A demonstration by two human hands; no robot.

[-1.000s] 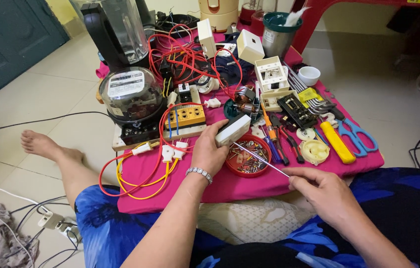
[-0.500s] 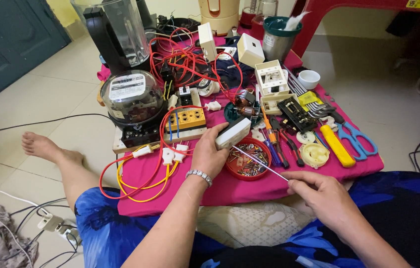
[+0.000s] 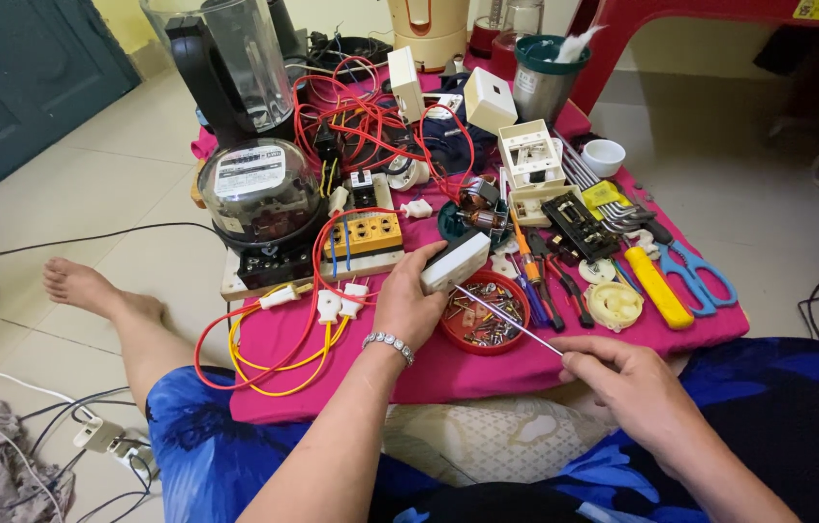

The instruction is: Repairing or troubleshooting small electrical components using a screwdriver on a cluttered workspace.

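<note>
My left hand grips a white rectangular switch box, held tilted above the pink cloth. My right hand pinches a thin metal screwdriver whose tip touches the underside of the box. Right beneath them sits a red round dish filled with several screws. A silver bracelet circles my left wrist.
An electricity meter with red and yellow wires stands at left beside a yellow terminal block. Screwdrivers, a yellow utility knife and blue scissors lie at right. A blender and a red stool stand behind.
Both hands have stayed nearly in place, with the screwdriver tip still at the box. The view has shifted slightly.
</note>
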